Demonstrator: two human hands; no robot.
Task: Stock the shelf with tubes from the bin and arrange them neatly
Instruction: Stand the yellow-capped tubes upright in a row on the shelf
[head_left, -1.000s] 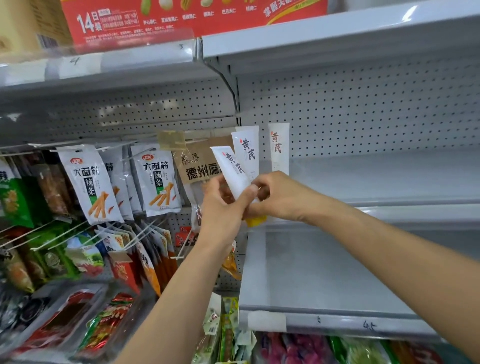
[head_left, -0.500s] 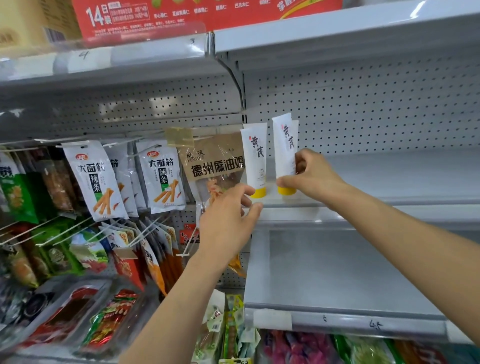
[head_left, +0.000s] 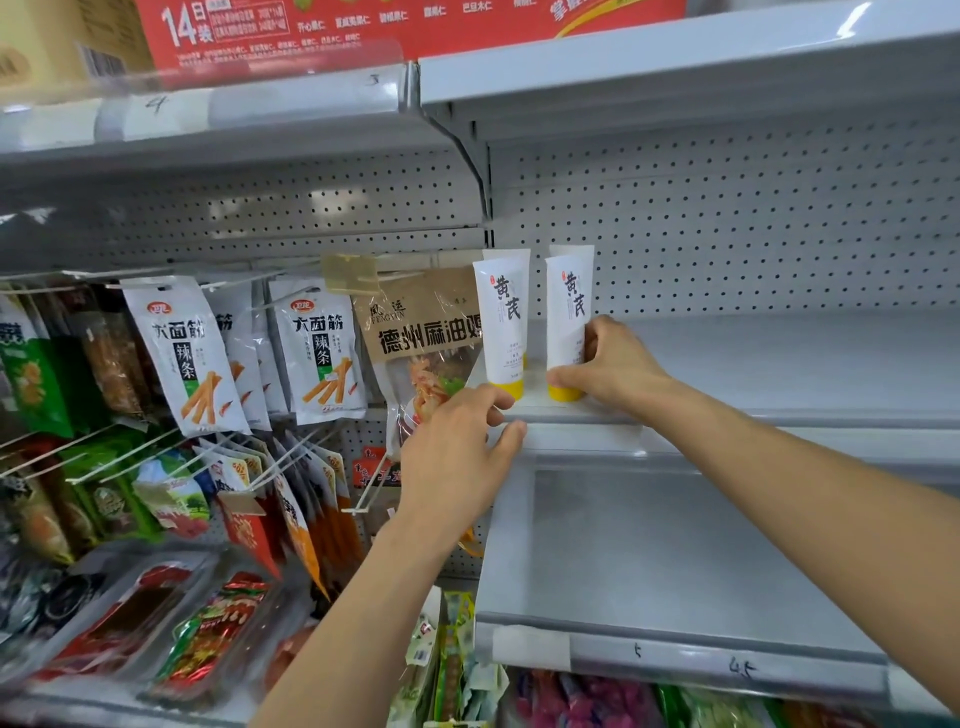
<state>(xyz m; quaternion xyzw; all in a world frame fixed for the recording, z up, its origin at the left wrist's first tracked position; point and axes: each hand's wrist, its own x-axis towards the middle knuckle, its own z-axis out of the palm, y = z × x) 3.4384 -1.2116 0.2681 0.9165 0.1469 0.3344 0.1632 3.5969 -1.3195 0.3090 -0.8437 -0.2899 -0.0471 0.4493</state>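
Two white tubes with yellow caps stand cap-down at the left end of the upper grey shelf (head_left: 779, 364). The left tube (head_left: 503, 317) stands free. My right hand (head_left: 610, 364) grips the right tube (head_left: 569, 306) low down, thumb by its cap. A white edge of another tube shows just behind it. My left hand (head_left: 462, 447) holds nothing; its fingertips rest on the shelf's front edge, just below the left tube's cap. The bin is out of view.
Snack bags hang on wire hooks (head_left: 322, 353) to the left, and a brown bag (head_left: 421, 332) is close beside the left tube. A lower grey shelf (head_left: 649, 561) lies beneath. The perforated back panel (head_left: 727, 218) and another shelf close in above.
My right hand carried the tube from both hands up to the shelf and stood it upright right of the first. My left hand let go and sank to the shelf edge.
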